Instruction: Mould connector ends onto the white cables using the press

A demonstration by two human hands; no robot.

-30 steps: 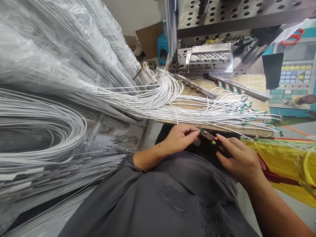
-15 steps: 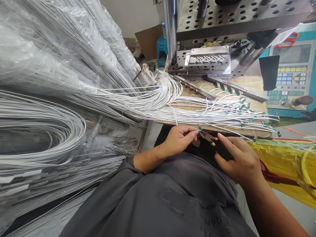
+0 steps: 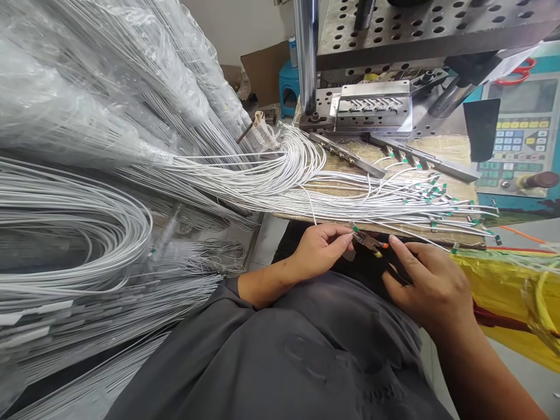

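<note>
My left hand [image 3: 319,249] pinches the green-tipped end of a thin white cable [image 3: 352,227] just below the bench edge. My right hand [image 3: 431,286] is closed on small cutting pliers [image 3: 370,241] with an orange-tipped handle, their jaws right at that cable end. Both hands meet above my lap. A large fan of white cables [image 3: 306,186] with green ends spreads across the wooden bench top [image 3: 441,149] just beyond them.
Bagged bundles of white cable [image 3: 87,105] fill the left side. A metal press with a perforated plate [image 3: 415,23] and a mould block [image 3: 371,105] stands at the back. A control panel [image 3: 516,146] is at the right, yellow plastic sheeting [image 3: 503,286] below it.
Almost nothing has moved. The hands stay together at the cable end; the view has shifted slightly.
</note>
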